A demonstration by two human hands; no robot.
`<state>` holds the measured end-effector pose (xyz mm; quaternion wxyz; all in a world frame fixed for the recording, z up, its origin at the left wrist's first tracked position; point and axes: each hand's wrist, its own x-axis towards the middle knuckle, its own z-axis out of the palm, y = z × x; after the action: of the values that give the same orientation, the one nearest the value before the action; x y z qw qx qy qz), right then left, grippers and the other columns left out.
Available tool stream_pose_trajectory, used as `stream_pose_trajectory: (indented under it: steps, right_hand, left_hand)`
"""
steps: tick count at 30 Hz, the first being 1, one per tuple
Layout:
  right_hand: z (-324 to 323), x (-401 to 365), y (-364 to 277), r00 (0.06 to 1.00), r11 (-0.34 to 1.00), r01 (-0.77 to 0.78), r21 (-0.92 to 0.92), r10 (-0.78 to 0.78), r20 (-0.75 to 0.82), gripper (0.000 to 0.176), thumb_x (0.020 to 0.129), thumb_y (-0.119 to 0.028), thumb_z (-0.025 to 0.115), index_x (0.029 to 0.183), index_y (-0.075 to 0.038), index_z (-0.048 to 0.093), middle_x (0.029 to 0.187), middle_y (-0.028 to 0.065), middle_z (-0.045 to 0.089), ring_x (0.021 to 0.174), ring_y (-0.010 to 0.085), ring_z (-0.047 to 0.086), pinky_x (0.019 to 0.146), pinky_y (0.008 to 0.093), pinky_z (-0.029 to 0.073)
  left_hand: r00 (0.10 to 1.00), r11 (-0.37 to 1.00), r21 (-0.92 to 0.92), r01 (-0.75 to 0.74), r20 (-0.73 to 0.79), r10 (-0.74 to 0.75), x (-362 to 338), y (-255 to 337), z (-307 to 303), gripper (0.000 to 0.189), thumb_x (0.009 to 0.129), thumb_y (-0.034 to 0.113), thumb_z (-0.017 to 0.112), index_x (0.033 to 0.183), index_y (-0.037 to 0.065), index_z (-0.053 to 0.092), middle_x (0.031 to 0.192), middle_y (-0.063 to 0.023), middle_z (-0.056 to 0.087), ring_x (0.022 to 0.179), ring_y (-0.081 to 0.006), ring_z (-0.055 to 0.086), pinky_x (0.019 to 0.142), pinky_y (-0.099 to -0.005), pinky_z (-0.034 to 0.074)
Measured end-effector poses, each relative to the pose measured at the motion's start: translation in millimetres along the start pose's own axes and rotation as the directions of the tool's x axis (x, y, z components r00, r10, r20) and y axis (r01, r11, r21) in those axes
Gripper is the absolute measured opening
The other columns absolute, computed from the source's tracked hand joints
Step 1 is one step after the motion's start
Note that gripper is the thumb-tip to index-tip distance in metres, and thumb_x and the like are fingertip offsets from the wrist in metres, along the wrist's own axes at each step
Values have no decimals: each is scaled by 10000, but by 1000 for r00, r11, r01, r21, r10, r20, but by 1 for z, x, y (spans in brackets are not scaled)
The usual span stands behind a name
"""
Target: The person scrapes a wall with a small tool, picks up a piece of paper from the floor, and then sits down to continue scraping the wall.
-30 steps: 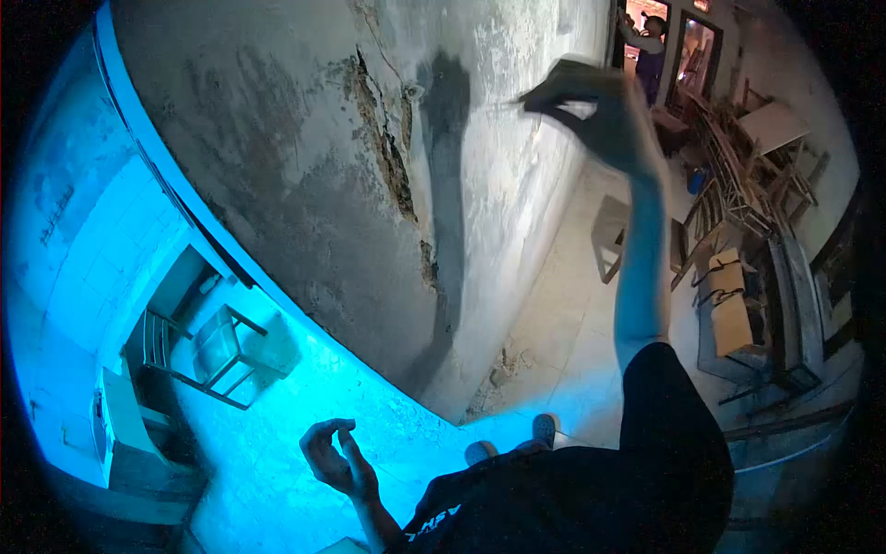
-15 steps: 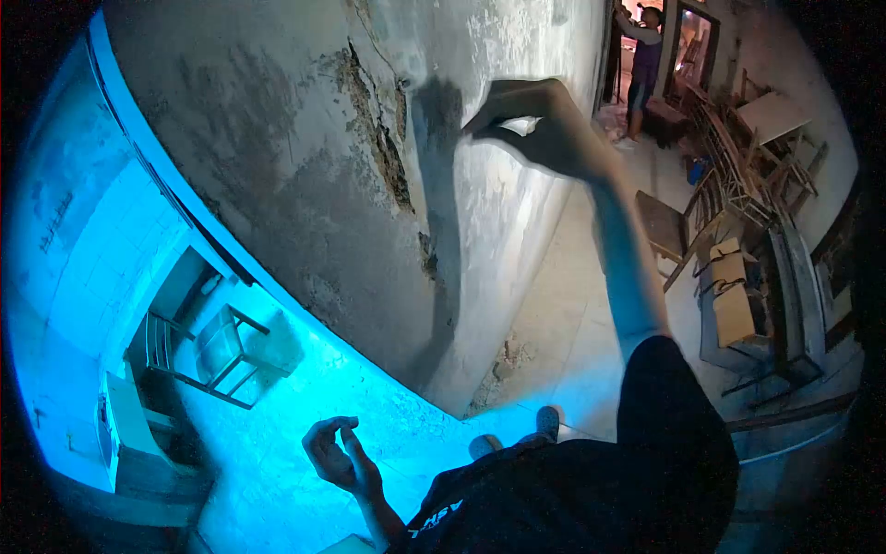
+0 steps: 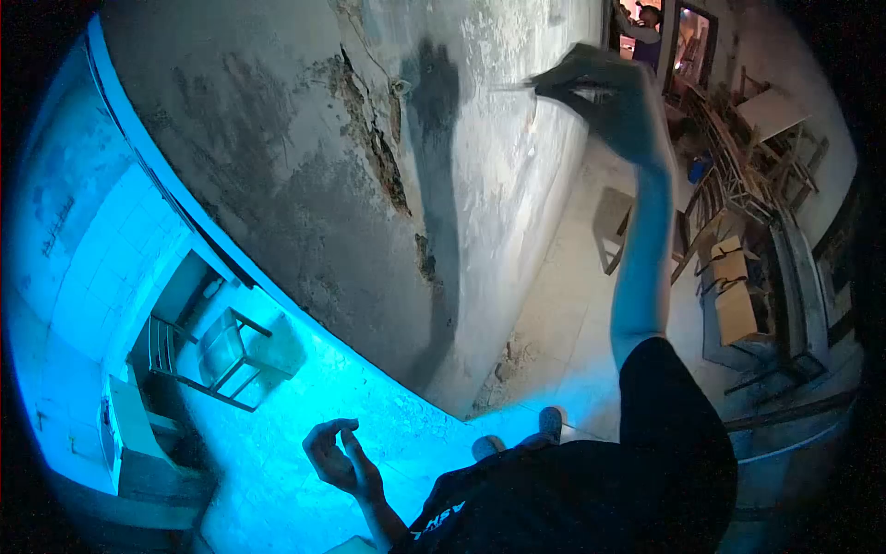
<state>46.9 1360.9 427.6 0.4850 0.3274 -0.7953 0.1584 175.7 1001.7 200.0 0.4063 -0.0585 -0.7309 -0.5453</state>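
My right hand (image 3: 604, 97) is raised in front of the rough, peeling wall (image 3: 369, 185), its fingertips pinched together on a thin pale object (image 3: 509, 87) too blurred to name. A dark shadow of the hand and arm (image 3: 432, 120) falls on the wall, beside a long crack (image 3: 377, 148) with crumbling plaster. Low in the view, my left hand (image 3: 343, 459) hangs over the blue-lit floor, fingers curled loosely and thumb apart, with nothing in it.
A chair (image 3: 226, 355) stands at the left on the blue-lit floor. Behind my right arm are a small table (image 3: 616, 222), piled wooden furniture (image 3: 738, 175) and cardboard (image 3: 736, 309). Another person (image 3: 643, 42) stands in the far doorway.
My right hand has moved to the right and slightly up, and its shadow on the wall has shifted up. The thin object now shows at its fingertips. My left hand has stayed still.
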Motion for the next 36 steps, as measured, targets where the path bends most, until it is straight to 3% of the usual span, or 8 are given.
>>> stream_pose_trajectory:
  steps: [3, 7, 11, 18, 22, 26, 31, 36]
  right_hand:
    - [8, -6, 1, 989, 995, -68, 79, 78, -128, 168, 711, -17, 674, 873, -63, 673, 783, 55, 623, 700, 120, 602, 654, 238, 513]
    - [47, -8, 0, 975, 988, 67, 142, -95, 201, 163, 699, -9, 680, 856, -53, 669, 759, 58, 616, 678, 156, 596, 623, 274, 503]
    - [2, -10, -1, 999, 996, -41, 73, 42, -12, 134, 690, -29, 695, 822, -36, 672, 767, 67, 624, 682, 115, 591, 612, 247, 479]
    - [42, -20, -4, 959, 984, -132, 118, 96, 266, 90, 729, -62, 654, 807, -102, 674, 812, 52, 644, 718, 209, 619, 697, 282, 502]
    - [12, -23, 2, 990, 988, -113, 106, 122, -77, 153, 689, -31, 694, 840, -50, 679, 746, 66, 629, 695, 112, 612, 602, 265, 509]
    - [70, -34, -7, 952, 966, -121, 227, 49, 302, 109, 710, -41, 657, 814, -74, 667, 804, 57, 647, 723, 207, 621, 691, 294, 501]
    - [11, -29, 1, 983, 973, -144, 178, 162, -91, 115, 694, -64, 696, 807, -49, 682, 751, 51, 628, 676, 114, 591, 618, 245, 487]
    - [75, -39, -4, 954, 943, -177, 281, 94, 286, 146, 706, -8, 643, 834, -74, 667, 785, 46, 646, 722, 185, 609, 707, 296, 487]
  left_hand:
    - [1000, 1000, 20, 12, 2, -12, 0, 1, 0, 140, 814, 18, 523, 935, -12, 459, 789, -124, 543, 692, -194, 556, 644, -311, 480]
    - [1000, 1000, 15, -7, 12, 6, -2, 1, -1, 152, 814, 32, 529, 938, -12, 453, 785, -123, 538, 691, -196, 551, 634, -316, 471]
    - [1000, 1000, -3, 19, 20, -19, -3, 3, 0, 161, 815, 50, 531, 939, -13, 449, 784, -120, 534, 689, -198, 547, 631, -318, 465]
    - [999, 998, -42, 47, -10, -47, -5, 6, 5, 198, 841, 157, 549, 933, 0, 469, 758, -90, 545, 699, -174, 538, 655, -300, 450]
    - [997, 996, -39, 76, -1, -76, -7, 10, 4, 223, 840, 187, 561, 929, 2, 470, 757, -91, 549, 699, -177, 544, 657, -304, 450]
    - [997, 996, -36, 77, 2, -77, -7, 13, 2, 239, 840, 207, 566, 922, 4, 471, 757, -92, 550, 693, -177, 540, 651, -301, 447]
    - [998, 997, -41, 69, -5, -69, -9, 11, 2, 242, 836, 213, 572, 899, 5, 465, 732, -86, 544, 684, -174, 527, 637, -302, 440]
    - [998, 998, -16, 60, -8, -60, -9, 15, -3, 239, 837, 209, 568, 900, 7, 457, 725, -84, 540, 681, -175, 523, 634, -303, 437]
